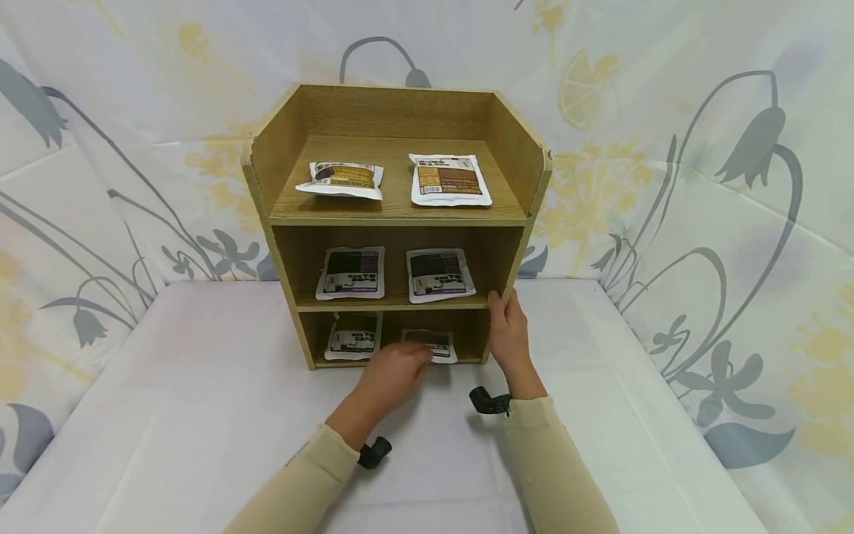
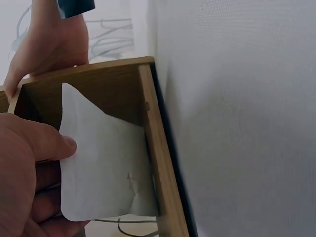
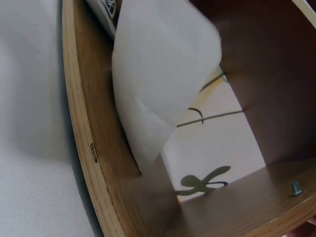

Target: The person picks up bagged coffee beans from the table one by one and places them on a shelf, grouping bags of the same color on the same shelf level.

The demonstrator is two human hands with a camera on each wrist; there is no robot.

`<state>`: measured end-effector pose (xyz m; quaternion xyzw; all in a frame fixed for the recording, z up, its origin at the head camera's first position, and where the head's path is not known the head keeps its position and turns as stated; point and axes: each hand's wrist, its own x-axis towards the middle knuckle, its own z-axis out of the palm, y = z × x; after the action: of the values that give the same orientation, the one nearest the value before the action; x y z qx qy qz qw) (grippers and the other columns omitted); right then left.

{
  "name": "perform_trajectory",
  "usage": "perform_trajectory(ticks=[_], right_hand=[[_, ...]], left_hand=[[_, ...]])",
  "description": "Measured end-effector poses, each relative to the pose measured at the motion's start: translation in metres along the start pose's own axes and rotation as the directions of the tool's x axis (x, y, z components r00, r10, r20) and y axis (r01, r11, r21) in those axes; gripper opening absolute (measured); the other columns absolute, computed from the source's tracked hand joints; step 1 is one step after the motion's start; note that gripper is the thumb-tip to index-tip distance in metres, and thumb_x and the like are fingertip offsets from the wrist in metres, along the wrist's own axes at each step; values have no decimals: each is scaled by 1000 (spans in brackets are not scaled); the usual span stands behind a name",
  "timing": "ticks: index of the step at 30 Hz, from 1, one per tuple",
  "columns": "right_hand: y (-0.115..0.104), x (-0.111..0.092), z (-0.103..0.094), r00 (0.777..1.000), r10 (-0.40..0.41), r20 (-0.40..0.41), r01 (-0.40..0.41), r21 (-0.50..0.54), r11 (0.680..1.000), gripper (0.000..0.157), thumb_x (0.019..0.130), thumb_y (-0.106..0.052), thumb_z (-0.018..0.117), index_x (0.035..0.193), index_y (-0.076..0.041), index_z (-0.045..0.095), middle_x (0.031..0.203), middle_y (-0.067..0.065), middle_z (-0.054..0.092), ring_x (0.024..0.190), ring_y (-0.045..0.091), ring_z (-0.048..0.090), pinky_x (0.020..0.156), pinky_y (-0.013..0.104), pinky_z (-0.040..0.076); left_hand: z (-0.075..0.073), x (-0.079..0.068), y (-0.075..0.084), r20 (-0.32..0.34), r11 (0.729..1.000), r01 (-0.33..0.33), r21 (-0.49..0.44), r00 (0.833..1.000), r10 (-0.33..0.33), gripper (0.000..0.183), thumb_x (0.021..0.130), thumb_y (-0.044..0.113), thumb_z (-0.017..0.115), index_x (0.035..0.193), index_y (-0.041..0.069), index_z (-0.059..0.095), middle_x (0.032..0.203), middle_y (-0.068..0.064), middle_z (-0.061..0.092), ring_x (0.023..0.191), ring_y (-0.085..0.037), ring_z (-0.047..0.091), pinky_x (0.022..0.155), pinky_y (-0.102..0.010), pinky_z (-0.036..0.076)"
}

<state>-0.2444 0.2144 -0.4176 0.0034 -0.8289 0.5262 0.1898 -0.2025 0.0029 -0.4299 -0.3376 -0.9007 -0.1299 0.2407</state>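
Note:
A small wooden shelf unit (image 1: 394,305) with three levels stands on the white-covered table. My left hand (image 1: 395,371) pinches a packet (image 1: 434,343) at the right of the bottom level. In the left wrist view the white back of this packet (image 2: 101,163) faces the camera, with the thumb on its edge and the other fingers behind it. My right hand (image 1: 510,337) grips the right side panel of the shelf low down. Only a bit of its fingers (image 3: 307,229) shows in the right wrist view, where the packet (image 3: 160,74) leans upright inside the compartment.
Another packet (image 1: 353,335) leans at the bottom left. Two purple-and-black packets (image 1: 352,273) stand on the middle level. Two brown-and-yellow packets (image 1: 450,180) lie on top. A screw (image 3: 296,188) sticks out inside the shelf. Flower-patterned cloth (image 1: 640,185) hangs behind.

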Motion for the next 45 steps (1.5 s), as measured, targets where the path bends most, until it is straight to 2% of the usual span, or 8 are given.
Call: perform_trajectory(ticks=[8, 15, 24, 37, 45], right_hand=[[1, 0, -1, 1000, -3, 2, 3, 0, 1000, 52, 94, -52, 29, 135, -20, 36, 130, 13, 49, 118, 29, 48, 96, 50, 40], [1, 0, -1, 1000, -2, 0, 2, -5, 1000, 53, 93, -52, 29, 136, -20, 35, 130, 12, 49, 118, 28, 49, 96, 51, 41], [3, 0, 0, 1000, -16, -1, 16, -6, 1000, 55, 93, -54, 28, 136, -20, 35, 130, 12, 49, 118, 29, 48, 96, 51, 41], [2, -1, 1, 1000, -5, 8, 5, 11, 1000, 55, 93, -55, 28, 137, -23, 34, 130, 12, 49, 117, 29, 49, 95, 52, 42], [3, 0, 0, 1000, -18, -1, 18, 4, 1000, 53, 93, -52, 29, 135, -21, 36, 129, 13, 50, 117, 28, 49, 95, 51, 41]], left_hand=[[8, 5, 2, 54, 1000, 12, 12, 998, -12, 12, 83, 9, 58, 86, 14, 69, 89, 3, 68, 80, -14, 65, 68, -29, 53], [17, 11, 1, 118, 999, 51, 19, 992, -53, 13, 86, 11, 58, 90, 14, 70, 94, 3, 67, 87, -15, 64, 77, -29, 52], [24, 16, -3, 184, 996, 90, 6, 979, -89, 14, 87, 11, 58, 94, 12, 70, 100, 0, 67, 92, -17, 63, 79, -30, 52], [32, 20, -6, 190, 995, 91, 38, 977, -96, 14, 87, 10, 56, 90, 13, 70, 100, -1, 66, 92, -17, 63, 79, -30, 52], [31, 20, -5, 201, 996, 82, 41, 976, -89, 15, 87, 10, 56, 94, 12, 69, 104, -1, 65, 97, -18, 62, 82, -30, 51]])
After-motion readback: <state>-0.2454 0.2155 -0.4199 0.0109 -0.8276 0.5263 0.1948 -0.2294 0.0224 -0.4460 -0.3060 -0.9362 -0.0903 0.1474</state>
